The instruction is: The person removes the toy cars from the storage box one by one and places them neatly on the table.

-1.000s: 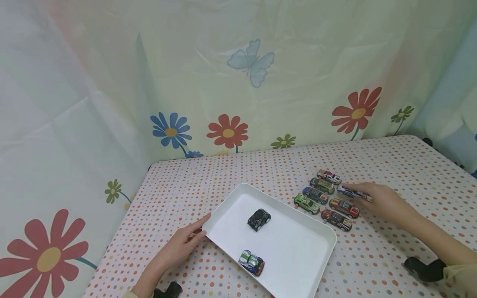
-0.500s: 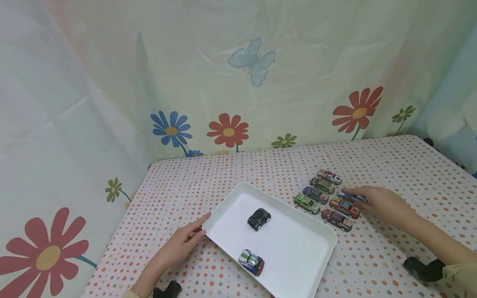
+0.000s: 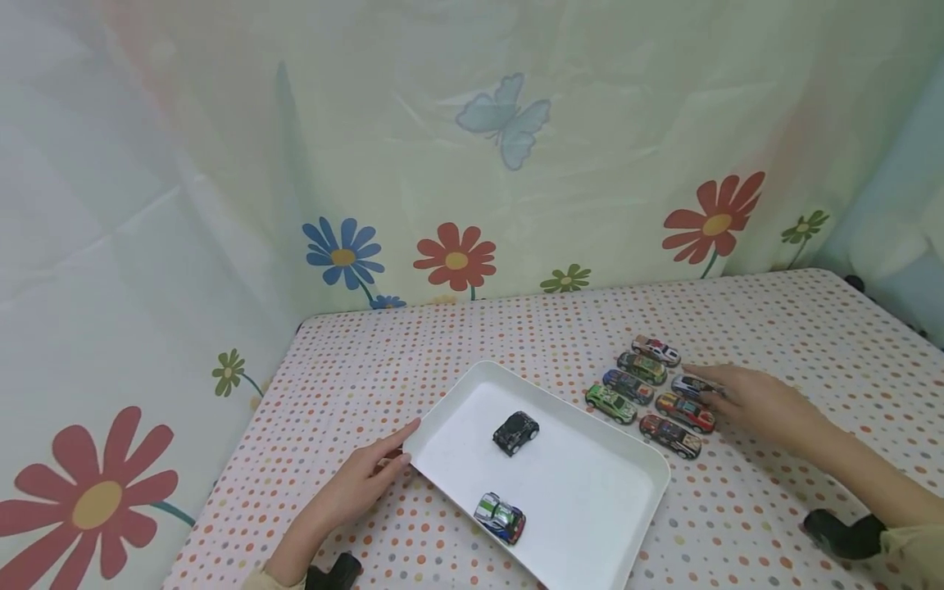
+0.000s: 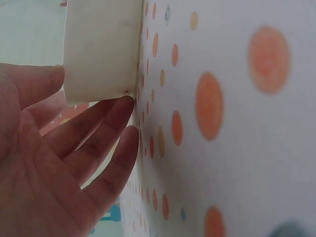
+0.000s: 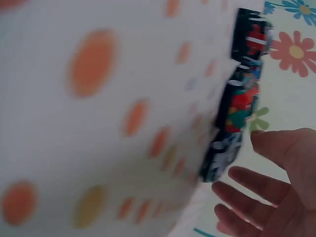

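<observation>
My left hand [image 3: 360, 485] touches the near-left corner of a white rectangular tray [image 3: 590, 430], thumb at the rim and fingertips [image 4: 129, 101] low at its wall. In the tray lie a black toy car [image 3: 515, 433] and a green-white-blue toy car [image 3: 500, 518]. My right hand [image 3: 763, 403] hovers with spread fingers beside a white-and-dark toy car [image 3: 689, 386]. That car is last in a row with a red-yellow toy car [image 3: 686, 411] and a black-red toy car [image 3: 670, 436]. In the right wrist view, a gap shows between the fingers and the white-and-dark car [image 5: 222, 155].
A second row holds a green toy car [image 3: 610, 404], a blue one [image 3: 628, 386], a camouflage-patterned one [image 3: 642, 367] and a white-red one [image 3: 656, 351]. The dotted tablecloth [image 3: 413, 352] meets a flowered curtain [image 3: 590, 164] at the back.
My right hand has set the white-and-dark toy car down beside the red-yellow one, and its fingers have come off it. The left hand stays at the tray corner.
</observation>
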{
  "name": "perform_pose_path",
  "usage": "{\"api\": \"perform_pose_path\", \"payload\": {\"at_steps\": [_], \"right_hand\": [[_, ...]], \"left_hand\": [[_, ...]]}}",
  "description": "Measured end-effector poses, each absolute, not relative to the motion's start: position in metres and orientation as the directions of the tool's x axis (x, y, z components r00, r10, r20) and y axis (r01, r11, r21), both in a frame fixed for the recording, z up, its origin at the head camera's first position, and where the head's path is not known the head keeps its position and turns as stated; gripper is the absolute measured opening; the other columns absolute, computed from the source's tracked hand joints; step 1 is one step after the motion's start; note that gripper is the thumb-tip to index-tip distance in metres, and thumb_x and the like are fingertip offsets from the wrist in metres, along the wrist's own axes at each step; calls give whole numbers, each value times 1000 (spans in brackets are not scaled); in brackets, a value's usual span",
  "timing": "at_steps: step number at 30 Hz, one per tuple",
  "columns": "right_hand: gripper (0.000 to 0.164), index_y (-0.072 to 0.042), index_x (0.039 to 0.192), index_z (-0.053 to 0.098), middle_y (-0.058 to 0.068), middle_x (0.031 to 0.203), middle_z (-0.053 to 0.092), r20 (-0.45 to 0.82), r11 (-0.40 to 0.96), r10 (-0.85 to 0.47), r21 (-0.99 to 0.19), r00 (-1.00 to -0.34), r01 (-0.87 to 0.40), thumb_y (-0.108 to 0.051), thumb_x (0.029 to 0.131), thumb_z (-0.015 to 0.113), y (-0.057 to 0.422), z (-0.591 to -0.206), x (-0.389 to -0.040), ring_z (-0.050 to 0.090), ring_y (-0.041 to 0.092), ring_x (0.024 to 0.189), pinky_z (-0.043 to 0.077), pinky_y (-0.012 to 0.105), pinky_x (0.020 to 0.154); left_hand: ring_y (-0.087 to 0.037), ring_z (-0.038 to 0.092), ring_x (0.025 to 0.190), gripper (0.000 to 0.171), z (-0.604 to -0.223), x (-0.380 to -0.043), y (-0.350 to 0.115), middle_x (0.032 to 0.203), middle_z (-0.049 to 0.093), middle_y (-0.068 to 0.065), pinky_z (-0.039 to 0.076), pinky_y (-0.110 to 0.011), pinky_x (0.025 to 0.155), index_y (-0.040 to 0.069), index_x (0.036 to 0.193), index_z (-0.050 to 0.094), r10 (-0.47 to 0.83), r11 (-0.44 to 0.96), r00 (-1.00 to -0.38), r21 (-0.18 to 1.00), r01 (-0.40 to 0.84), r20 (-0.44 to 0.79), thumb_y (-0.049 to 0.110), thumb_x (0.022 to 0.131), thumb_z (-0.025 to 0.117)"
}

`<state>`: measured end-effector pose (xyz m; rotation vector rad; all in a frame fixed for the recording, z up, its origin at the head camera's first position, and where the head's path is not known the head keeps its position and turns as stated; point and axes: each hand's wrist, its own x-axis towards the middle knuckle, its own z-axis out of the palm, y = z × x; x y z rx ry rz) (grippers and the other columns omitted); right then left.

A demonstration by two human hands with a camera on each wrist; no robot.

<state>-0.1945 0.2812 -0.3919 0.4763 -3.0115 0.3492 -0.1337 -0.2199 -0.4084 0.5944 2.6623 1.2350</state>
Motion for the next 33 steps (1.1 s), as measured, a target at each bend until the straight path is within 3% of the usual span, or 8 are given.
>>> {"api": "perform_pose_path", "payload": {"at_steps": [5, 12, 26, 33], "right_hand": [[51, 2, 133, 49, 33, 125, 48, 209, 889, -343, -241, -916, -388, -11, 87, 67, 255, -363, -178, 45, 51, 111, 40, 61, 81], [51, -12, 131, 55, 15, 123, 57, 362, 754, -529, -214, -767, -621, -11, 83, 71, 186, -347, -147, 59, 32, 102, 51, 44, 74], [49, -17, 132, 55, 3, 118, 61, 231, 454, -841, -191, -490, -870, -16, 85, 69, 105, -380, -108, 58, 17, 103, 51, 33, 76], [55, -14, 137, 49, 0, 120, 59, 181, 405, -879, -200, -440, -892, -20, 86, 69, 92, -389, -104, 56, 13, 104, 50, 27, 74]], "left_hand": [[-24, 56, 108, 48, -408, -134, -220, 141, 42, -12, 47, -38, 83, 17, 146, 37, 403, 599, -915, 748, 285, 26, 25, 99, 48], [-27, 55, 111, 48, -408, -133, -219, 142, 41, -11, 47, -39, 84, 16, 146, 37, 403, 605, -914, 739, 297, 37, 26, 100, 47], [-29, 55, 110, 48, -408, -134, -220, 141, 42, -12, 47, -41, 84, 16, 145, 37, 389, 619, -921, 731, 288, 33, 28, 100, 47], [-28, 56, 108, 48, -409, -134, -219, 141, 42, -12, 48, -40, 83, 17, 145, 37, 390, 618, -920, 733, 286, 30, 28, 100, 47]]}}
